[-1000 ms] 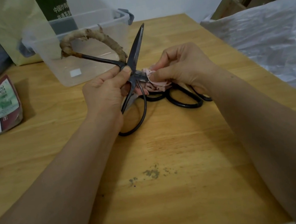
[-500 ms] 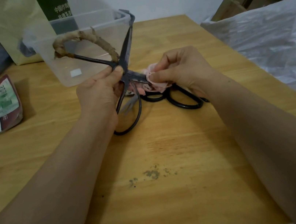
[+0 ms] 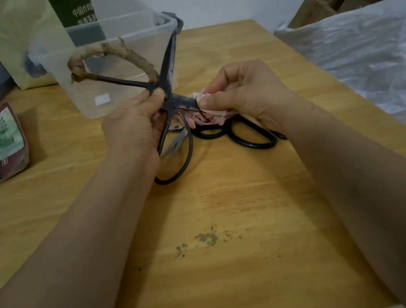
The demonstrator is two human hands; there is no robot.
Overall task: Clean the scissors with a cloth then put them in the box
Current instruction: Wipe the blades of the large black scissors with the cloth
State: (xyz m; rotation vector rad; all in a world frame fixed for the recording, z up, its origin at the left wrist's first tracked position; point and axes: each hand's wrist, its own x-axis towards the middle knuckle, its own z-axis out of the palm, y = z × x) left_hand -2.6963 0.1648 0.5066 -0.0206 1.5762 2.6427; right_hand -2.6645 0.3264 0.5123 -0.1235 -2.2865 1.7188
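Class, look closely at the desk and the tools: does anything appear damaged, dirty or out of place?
Yes: the held scissors have one handle loop wrapped in frayed brown binding, the other bare. A patch of dark specks marks the table.

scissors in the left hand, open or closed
Open. The held scissors have blades spread wide: one points up past the box rim, the other runs sideways into the pink cloth pinched by the right hand.

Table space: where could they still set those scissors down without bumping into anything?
The near table in front of the forearms is bare except for a small stain. It is crowded under the hands, where spare scissors lie, and beside the clear box.
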